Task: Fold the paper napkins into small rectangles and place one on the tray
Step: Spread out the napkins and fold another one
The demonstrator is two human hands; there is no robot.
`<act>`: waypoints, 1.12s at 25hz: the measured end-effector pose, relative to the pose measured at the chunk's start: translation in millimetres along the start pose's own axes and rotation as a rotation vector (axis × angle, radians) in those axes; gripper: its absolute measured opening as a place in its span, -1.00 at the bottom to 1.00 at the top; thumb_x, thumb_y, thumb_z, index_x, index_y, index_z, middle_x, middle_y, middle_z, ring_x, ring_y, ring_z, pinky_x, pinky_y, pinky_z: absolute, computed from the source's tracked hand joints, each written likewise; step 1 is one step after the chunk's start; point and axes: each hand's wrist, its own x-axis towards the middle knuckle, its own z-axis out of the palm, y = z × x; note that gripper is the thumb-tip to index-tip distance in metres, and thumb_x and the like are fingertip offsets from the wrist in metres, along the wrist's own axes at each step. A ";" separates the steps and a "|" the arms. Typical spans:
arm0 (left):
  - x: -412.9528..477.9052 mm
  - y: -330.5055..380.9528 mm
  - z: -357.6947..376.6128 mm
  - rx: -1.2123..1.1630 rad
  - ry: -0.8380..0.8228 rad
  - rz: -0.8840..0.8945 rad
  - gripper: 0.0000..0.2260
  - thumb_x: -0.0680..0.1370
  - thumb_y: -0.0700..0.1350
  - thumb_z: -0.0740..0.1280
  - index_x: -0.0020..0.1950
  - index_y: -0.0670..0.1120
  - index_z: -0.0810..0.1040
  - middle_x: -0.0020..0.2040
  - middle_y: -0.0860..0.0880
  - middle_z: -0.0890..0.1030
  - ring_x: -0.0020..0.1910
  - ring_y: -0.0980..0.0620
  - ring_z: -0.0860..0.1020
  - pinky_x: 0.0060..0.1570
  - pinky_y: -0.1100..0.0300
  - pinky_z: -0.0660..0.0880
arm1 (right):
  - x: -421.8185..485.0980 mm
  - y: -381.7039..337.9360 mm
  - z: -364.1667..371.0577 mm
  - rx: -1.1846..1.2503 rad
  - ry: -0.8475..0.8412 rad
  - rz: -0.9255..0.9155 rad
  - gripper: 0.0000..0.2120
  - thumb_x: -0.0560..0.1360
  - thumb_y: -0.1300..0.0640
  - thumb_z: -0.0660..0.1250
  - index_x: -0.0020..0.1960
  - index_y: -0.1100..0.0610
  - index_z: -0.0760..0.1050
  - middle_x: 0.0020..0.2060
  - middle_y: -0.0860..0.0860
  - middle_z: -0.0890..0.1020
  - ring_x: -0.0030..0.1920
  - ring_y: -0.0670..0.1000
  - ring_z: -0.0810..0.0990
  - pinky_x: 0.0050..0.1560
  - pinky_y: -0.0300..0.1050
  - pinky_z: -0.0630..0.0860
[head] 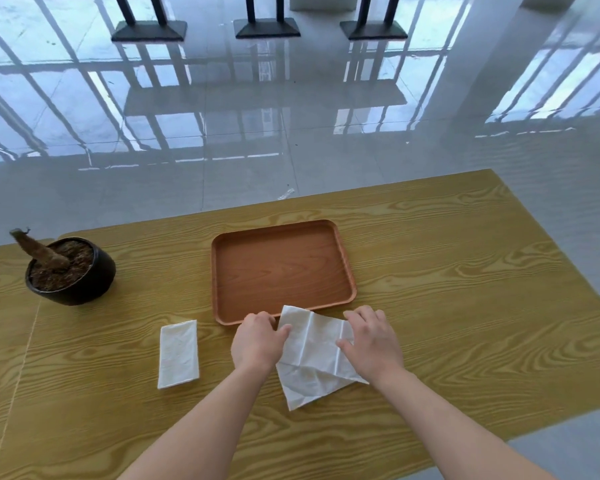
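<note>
A person's left hand [257,342] pinches the left edge of a creased white napkin [310,355], its grip narrow on the paper. The right hand [371,339] presses fingers spread and flat on the napkin's right side. The partly folded napkin lies on the wood-grain surface [447,289], its far corner overlapping the near rim of a brown tray [281,268]. A folded napkin [178,353] rests to the left, apart from the tray. A dark plant pot [70,271] stands at far left.
</note>
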 end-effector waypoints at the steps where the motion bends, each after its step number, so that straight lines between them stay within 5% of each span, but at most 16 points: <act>1: 1.1 1.7 0.7 -0.005 -0.003 -0.023 -0.63 0.48 0.22 0.39 0.11 -0.02 0.60 0.01 0.04 0.60 -0.06 0.04 0.57 -0.24 0.17 0.45 | 1.7 0.9 -0.3 -0.048 -0.011 -0.001 -0.57 0.48 -0.12 0.40 0.28 0.01 0.45 0.18 -0.05 0.48 0.14 0.04 0.40 0.13 -0.07 0.45; 4: 1.4 6.3 2.1 -0.064 -0.024 -0.071 -0.75 0.46 0.17 0.44 -0.05 0.02 0.59 -0.18 0.12 0.60 -0.19 0.10 0.57 -0.35 0.17 0.44 | 4.5 4.3 2.4 -0.118 -0.049 -0.011 -0.56 0.48 -0.17 0.38 0.27 -0.01 0.43 0.18 -0.05 0.46 0.15 0.04 0.39 0.14 -0.08 0.43; 9: 2.8 15.4 3.2 -0.169 -0.030 -0.042 -0.92 0.47 0.01 0.46 -0.17 0.06 0.59 -0.22 0.14 0.62 -0.24 0.15 0.58 -0.27 0.16 0.55 | 8.2 9.6 5.4 -0.120 -0.051 -0.025 -0.57 0.47 -0.18 0.39 0.24 -0.01 0.45 0.19 -0.05 0.45 0.16 0.04 0.39 0.16 -0.07 0.42; 16: 3.2 18.9 -0.8 -0.266 -0.106 0.001 -0.93 0.45 -0.07 0.46 -0.10 0.05 0.63 -0.22 0.13 0.66 -0.22 0.17 0.61 -0.24 0.23 0.52 | 6.7 12.1 10.5 -0.087 -0.014 -0.054 -0.55 0.46 -0.17 0.41 0.26 0.00 0.45 0.19 -0.04 0.46 0.18 0.04 0.38 0.20 -0.07 0.41; 19: 1.6 23.8 -3.2 -0.265 -0.122 0.020 -0.91 0.45 -0.10 0.42 -0.26 0.00 0.66 -0.38 0.09 0.64 -0.40 0.12 0.55 -0.35 0.15 0.49 | 5.8 13.3 10.5 -0.069 0.011 -0.066 -0.51 0.46 -0.15 0.42 0.31 -0.01 0.44 0.22 -0.06 0.47 0.21 0.04 0.38 0.23 -0.07 0.40; 24: -9.9 26.8 -12.5 -0.352 -0.086 0.168 -0.87 0.42 -0.12 0.36 -0.32 0.04 0.59 -0.43 0.13 0.54 -0.42 0.17 0.44 -0.39 0.22 0.39 | 3.3 15.7 10.4 0.017 -0.016 -0.078 -0.31 0.44 -0.14 0.41 0.50 -0.02 0.28 0.36 -0.16 0.44 0.33 0.03 0.32 0.31 -0.01 0.34; 28: -23.4 21.8 -25.6 -0.438 -0.034 0.264 -0.88 0.41 -0.16 0.38 -0.31 0.02 0.59 -0.45 0.13 0.52 -0.44 0.20 0.41 -0.42 0.32 0.34 | 0.3 14.0 3.2 0.211 0.023 -0.089 -0.42 0.42 0.03 0.48 0.42 -0.05 0.43 0.11 -0.14 0.60 0.27 0.00 0.37 0.24 -0.03 0.33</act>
